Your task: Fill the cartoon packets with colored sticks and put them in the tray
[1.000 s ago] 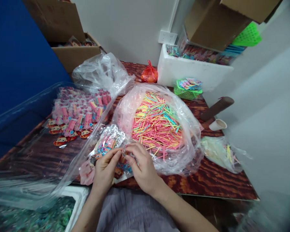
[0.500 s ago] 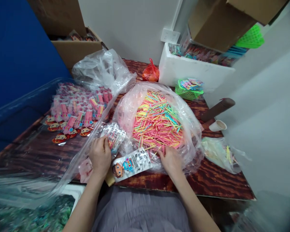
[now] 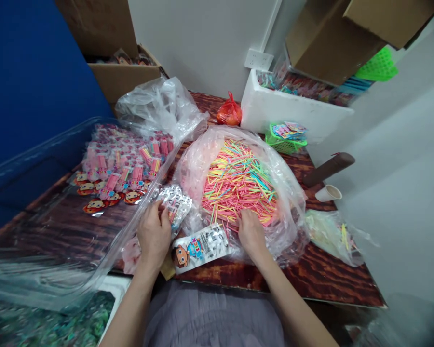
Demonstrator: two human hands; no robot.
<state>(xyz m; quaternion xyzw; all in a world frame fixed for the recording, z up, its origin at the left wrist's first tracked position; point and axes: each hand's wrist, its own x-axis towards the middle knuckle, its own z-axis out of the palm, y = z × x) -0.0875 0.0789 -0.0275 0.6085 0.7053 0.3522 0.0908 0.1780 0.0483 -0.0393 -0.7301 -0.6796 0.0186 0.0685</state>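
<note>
Thin pink, yellow, green and blue sticks (image 3: 238, 183) lie heaped in a large open clear plastic bag (image 3: 188, 166). My right hand (image 3: 252, 234) is at the near edge of the heap, its fingers curled down onto the sticks and the fingertips hidden among them. Over on the left, my left hand (image 3: 154, 234) has its fingers bent and thumb close to them, against a pile of silver pouches (image 3: 179, 200); what it pinches is hidden. Between the hands, a single silver pouch (image 3: 202, 246) with a cartoon child printed on it lies flat at the bag's front.
Filled pink packets (image 3: 119, 154) are spread on the left behind a clear plastic sheet (image 3: 104, 260). A brown flask (image 3: 329, 168), a paper cup (image 3: 328, 193) and a small plastic bag (image 3: 329, 233) stand or lie on the right. A white foam box (image 3: 292, 108) is behind.
My right hand has shifted slightly further into the sticks, and its fingers have drawn together. My left hand stays by the silver pouches. The whole view has shifted a little.
</note>
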